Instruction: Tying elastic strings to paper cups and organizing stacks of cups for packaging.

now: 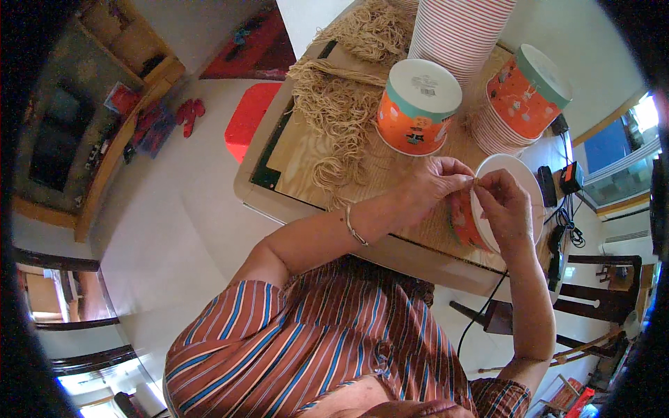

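Both of my hands meet over the rim of an orange paper bucket (468,221) that lies tipped at the table's near right, its white opening toward the right. My left hand (435,182) comes in from the left, thumb and forefinger pinched together. Facing it, my right hand (507,209) pinches too, its fingertips against the left ones. Between them shows a tiny bit of tan string; most of it is hidden by the fingers. Just beyond my left hand, another orange bucket with a green band (416,111) stands upside down. Loose bundles of tan string (334,118) lie left of it.
A tall stack of nested paper buckets (460,35) rises at the back, with a shorter stack (526,97) right of it. Black adapters (571,177) and cables sit at the right edge. A red stool (252,122) stands left of the table, a dark wooden chair (599,292) to the right.
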### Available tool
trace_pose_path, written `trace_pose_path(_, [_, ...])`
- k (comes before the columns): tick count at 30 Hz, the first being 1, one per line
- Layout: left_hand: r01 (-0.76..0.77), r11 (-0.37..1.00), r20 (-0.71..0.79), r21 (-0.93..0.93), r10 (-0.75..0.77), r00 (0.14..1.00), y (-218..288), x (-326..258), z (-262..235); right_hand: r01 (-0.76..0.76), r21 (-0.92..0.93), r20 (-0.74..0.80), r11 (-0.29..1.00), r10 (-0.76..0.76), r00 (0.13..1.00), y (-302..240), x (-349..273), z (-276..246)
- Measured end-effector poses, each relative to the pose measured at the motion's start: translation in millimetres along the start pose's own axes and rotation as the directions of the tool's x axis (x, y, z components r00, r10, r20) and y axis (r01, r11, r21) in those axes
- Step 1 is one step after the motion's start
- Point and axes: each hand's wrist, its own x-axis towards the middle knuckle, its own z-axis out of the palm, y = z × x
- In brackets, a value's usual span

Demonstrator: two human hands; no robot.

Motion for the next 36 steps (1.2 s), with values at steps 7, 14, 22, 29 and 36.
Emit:
trace_pose_path(7, [-0.082,0.982,-0.043,0.172,0.091,0.995,-6,2,-1,0.006,-0.168,-0.061,0.986,-0.016,0.998,-3,-4,3])
trace_pose_path(14, [-0.104,0.891,-0.115,0.441,0.172,0.978,6,-4,10,0.053,-0.213,-0.1,0.976,-0.076,0.992,-4,-6,4])
trace_pose_path(22, [-0.145,0.901,-0.186,0.409,0.238,0.953,-5,-4,13,0.129,-0.347,-0.148,0.929,-0.19,0.971,-16,-9,11])
trace_pose_path(29, [-0.125,0.867,-0.214,0.483,0.255,0.943,-3,-11,21,0.13,-0.381,-0.206,0.915,-0.221,0.953,-6,-6,17])
trace_pose_path(36, [-0.194,0.87,-0.198,0.453,0.31,0.93,-6,-8,17,0.0,-0.265,-0.159,0.964,-0.044,0.986,-4,2,9])
